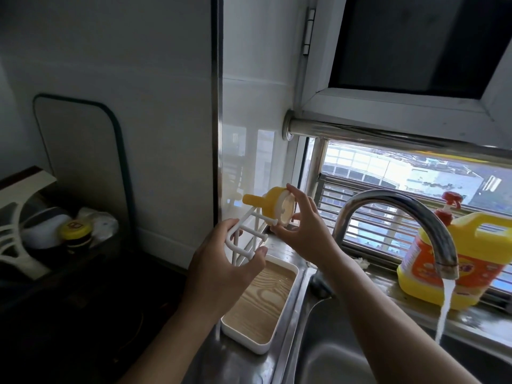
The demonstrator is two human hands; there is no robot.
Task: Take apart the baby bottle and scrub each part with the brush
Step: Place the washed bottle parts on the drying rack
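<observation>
A yellow bottle collar with its nipple (270, 203) points left, held at its rim by the fingers of my right hand (300, 231) against a peg of a white drying rack (249, 239). My left hand (221, 261) grips that rack by its lower pegs, above a white tray (266, 306) with a wood-pattern base. The bottle body and the brush are not in view.
A steel tap (410, 217) runs water into the sink (332, 356) at the lower right. A yellow detergent jug (454, 261) with a red pump stands on the window ledge. To the left, a dark hob and a dish rack (33, 239) with a jar.
</observation>
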